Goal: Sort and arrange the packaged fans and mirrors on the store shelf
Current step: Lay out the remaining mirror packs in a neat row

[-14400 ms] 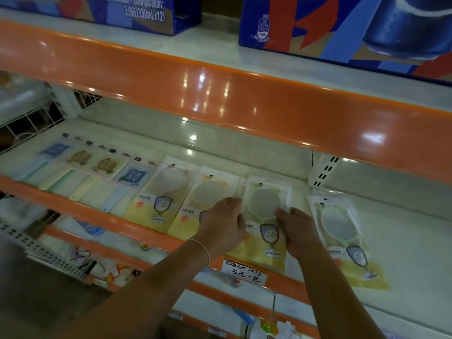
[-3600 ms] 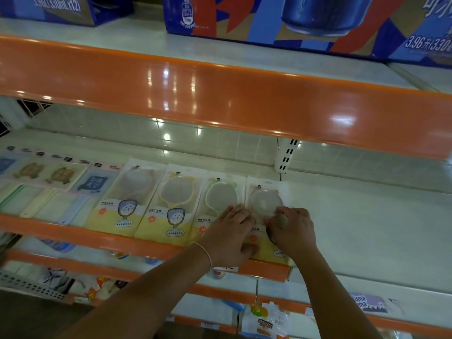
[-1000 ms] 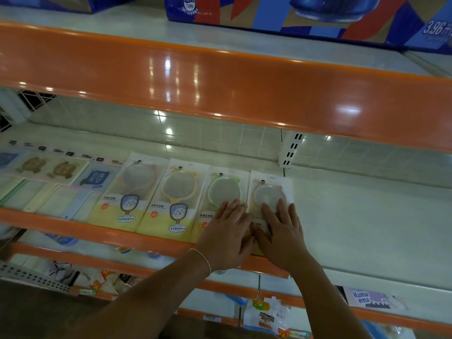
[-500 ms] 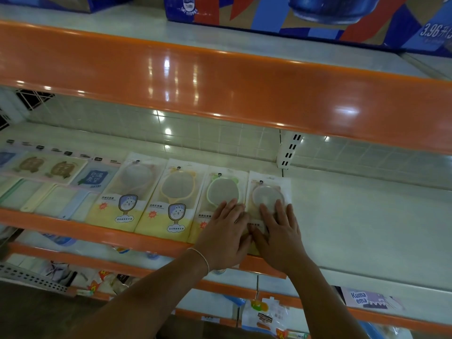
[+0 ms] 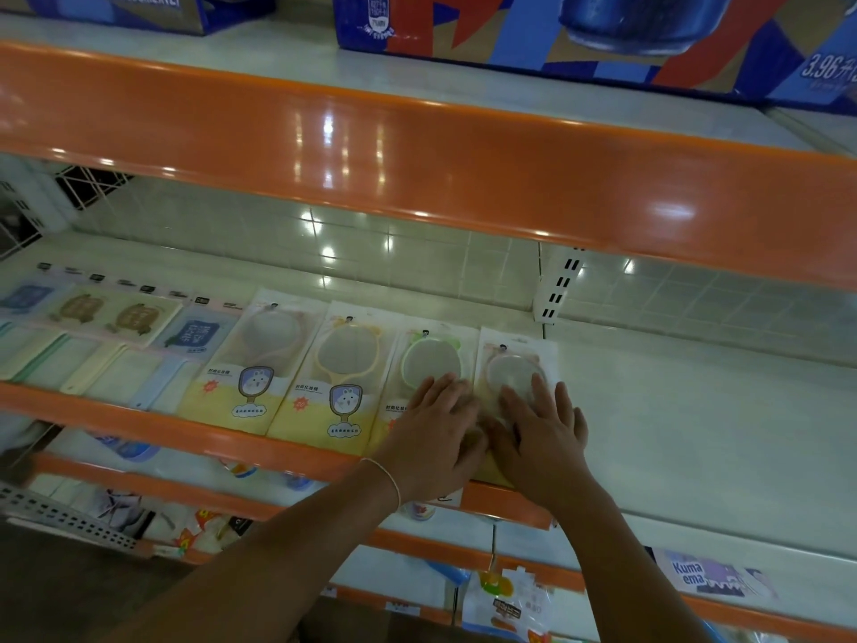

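Several packaged hand mirrors lie flat in a row on the white shelf [image 5: 695, 410]. From left to right I see a pink-rimmed mirror pack [image 5: 259, 359], a yellow-rimmed mirror pack [image 5: 336, 368], a green-rimmed mirror pack [image 5: 429, 359] and a pale pink mirror pack [image 5: 512, 364] at the row's right end. My left hand [image 5: 436, 433] lies flat with straight fingers on the lower half of the green-rimmed pack. My right hand [image 5: 540, 433] presses flat on the rightmost pack, fingers spread. Packaged fans [image 5: 106, 327] lie further left on the same shelf.
An orange shelf lip [image 5: 417, 164] overhangs just above the hands. Blue drink cartons [image 5: 579, 30] stand on the upper shelf. The shelf surface to the right of the mirrors is bare white. Lower shelves hold small packets [image 5: 505, 601] and a Kuma label [image 5: 695, 575].
Both hands stay flat on the two rightmost mirror packs, and over the last second they have barely moved. Earlier the rightmost pack lay apart to the right; now it sits against the row.
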Demonstrator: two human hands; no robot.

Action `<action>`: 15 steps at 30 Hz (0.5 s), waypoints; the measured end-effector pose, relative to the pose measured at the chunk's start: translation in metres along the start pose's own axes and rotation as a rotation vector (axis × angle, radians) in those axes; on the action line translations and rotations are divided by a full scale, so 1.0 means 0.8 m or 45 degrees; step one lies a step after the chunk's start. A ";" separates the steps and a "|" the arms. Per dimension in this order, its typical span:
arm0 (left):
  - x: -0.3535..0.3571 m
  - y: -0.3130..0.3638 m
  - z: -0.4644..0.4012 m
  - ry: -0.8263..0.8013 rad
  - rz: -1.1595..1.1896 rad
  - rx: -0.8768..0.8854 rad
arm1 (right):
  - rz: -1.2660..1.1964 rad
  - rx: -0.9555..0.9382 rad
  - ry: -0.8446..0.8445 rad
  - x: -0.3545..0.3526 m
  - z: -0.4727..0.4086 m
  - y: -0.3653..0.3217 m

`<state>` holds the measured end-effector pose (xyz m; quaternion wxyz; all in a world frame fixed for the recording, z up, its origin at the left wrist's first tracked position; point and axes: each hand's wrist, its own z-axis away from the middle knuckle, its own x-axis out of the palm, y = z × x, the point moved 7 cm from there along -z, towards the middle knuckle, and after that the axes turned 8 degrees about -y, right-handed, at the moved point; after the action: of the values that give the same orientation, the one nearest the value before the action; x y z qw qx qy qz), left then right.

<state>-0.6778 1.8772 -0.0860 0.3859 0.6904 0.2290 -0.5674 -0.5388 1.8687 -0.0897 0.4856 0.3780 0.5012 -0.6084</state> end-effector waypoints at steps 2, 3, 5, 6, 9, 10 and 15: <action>-0.014 -0.009 -0.001 0.023 0.001 -0.058 | 0.005 -0.030 0.004 -0.003 -0.002 -0.007; -0.021 -0.017 -0.001 0.019 -0.024 -0.108 | 0.005 -0.044 0.005 -0.003 -0.003 -0.013; -0.029 -0.038 0.000 -0.037 -0.078 -0.241 | -0.002 -0.061 -0.005 -0.002 -0.004 -0.026; -0.030 -0.049 0.002 -0.076 -0.097 -0.307 | -0.004 -0.071 -0.015 -0.001 -0.005 -0.033; -0.029 -0.071 0.010 -0.182 -0.148 -0.457 | 0.025 -0.132 -0.039 0.004 -0.005 -0.056; -0.029 -0.075 0.013 -0.202 -0.148 -0.498 | 0.039 -0.149 -0.050 0.008 -0.005 -0.062; -0.027 -0.076 0.019 -0.203 -0.153 -0.554 | 0.025 -0.182 -0.085 0.025 -0.005 -0.078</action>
<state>-0.7385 1.9040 -0.0827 0.5080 0.5293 0.3553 -0.5792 -0.6041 1.8698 -0.0945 0.5337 0.3266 0.5233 -0.5784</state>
